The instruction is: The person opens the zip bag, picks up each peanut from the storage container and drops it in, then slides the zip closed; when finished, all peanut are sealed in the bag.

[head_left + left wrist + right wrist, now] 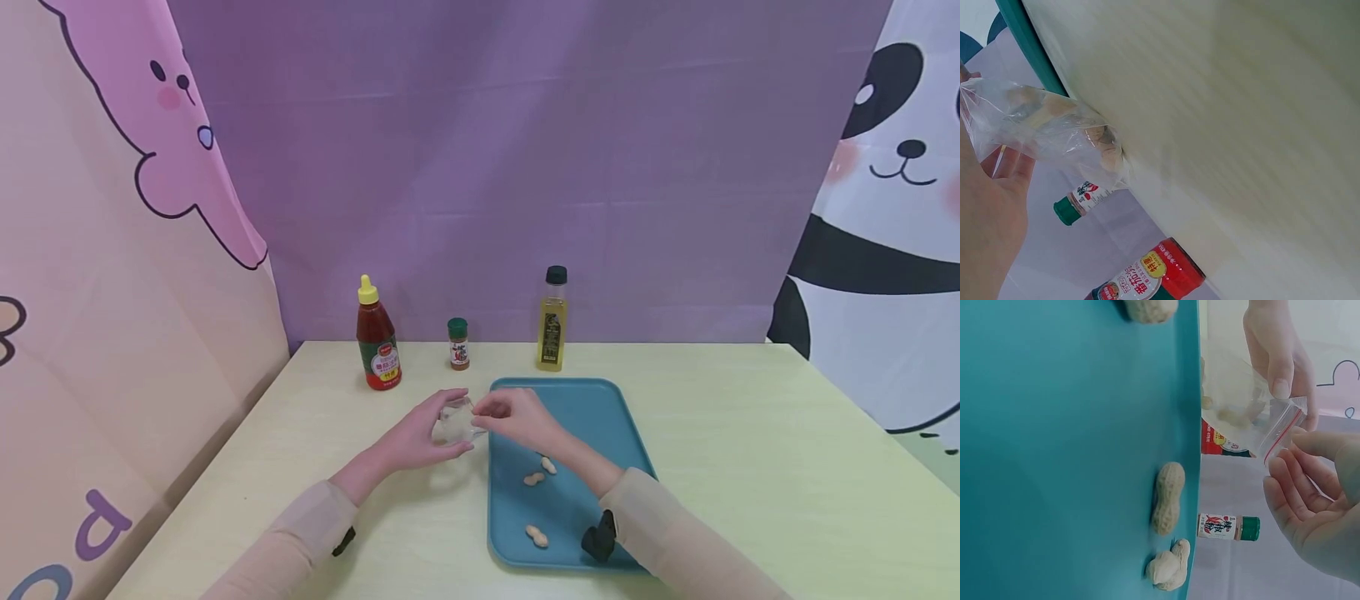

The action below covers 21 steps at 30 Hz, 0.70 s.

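A clear zip bag [456,423] with a red line along its mouth hangs between both hands, left of the tray. Peanuts [1102,147] show through its plastic in the left wrist view. My left hand [420,435] grips the bag near its mouth, thumb on one side and fingers on the other. At the zip edge, my right hand [1319,487] pinches the bag's corner between thumb and forefinger, its other fingers loosely curled. Several peanuts [1169,499] lie on the blue tray [600,417] below the right forearm.
Along the back of the table [720,450] stand a ketchup bottle [378,342] with a yellow cap, a small green-capped seasoning jar [458,344] and a bottle of yellow oil [552,321]. A purple cloth [480,167] hangs behind them.
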Each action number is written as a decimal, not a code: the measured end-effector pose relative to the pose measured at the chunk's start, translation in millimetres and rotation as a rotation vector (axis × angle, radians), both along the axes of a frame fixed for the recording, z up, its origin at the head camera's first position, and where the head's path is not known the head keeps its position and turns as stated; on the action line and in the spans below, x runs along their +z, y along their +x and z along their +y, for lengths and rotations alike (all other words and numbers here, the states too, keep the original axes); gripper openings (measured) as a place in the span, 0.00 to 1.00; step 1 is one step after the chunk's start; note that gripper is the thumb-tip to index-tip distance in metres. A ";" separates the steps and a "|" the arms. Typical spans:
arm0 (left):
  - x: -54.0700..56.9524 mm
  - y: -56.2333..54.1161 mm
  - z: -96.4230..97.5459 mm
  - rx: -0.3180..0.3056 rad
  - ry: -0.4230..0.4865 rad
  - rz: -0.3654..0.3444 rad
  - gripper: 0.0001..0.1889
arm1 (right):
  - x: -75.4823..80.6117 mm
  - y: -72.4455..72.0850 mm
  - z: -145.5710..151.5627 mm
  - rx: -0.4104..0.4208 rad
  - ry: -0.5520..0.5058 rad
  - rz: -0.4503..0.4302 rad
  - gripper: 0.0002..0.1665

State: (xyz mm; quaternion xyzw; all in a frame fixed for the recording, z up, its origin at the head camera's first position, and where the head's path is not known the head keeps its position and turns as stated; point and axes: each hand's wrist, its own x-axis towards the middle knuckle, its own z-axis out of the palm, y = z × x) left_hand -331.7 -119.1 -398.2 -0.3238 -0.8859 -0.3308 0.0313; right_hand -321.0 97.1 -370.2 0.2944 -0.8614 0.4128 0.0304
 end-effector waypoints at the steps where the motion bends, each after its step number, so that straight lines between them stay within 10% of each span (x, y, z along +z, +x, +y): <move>1: -0.1 -0.2 0.0 0.000 0.001 0.000 0.42 | -0.1 0.1 0.1 -0.005 0.000 0.001 0.13; 21: -0.4 0.3 -0.1 -0.017 0.015 0.022 0.41 | -6.9 -16.9 33.0 -0.069 0.004 0.012 0.12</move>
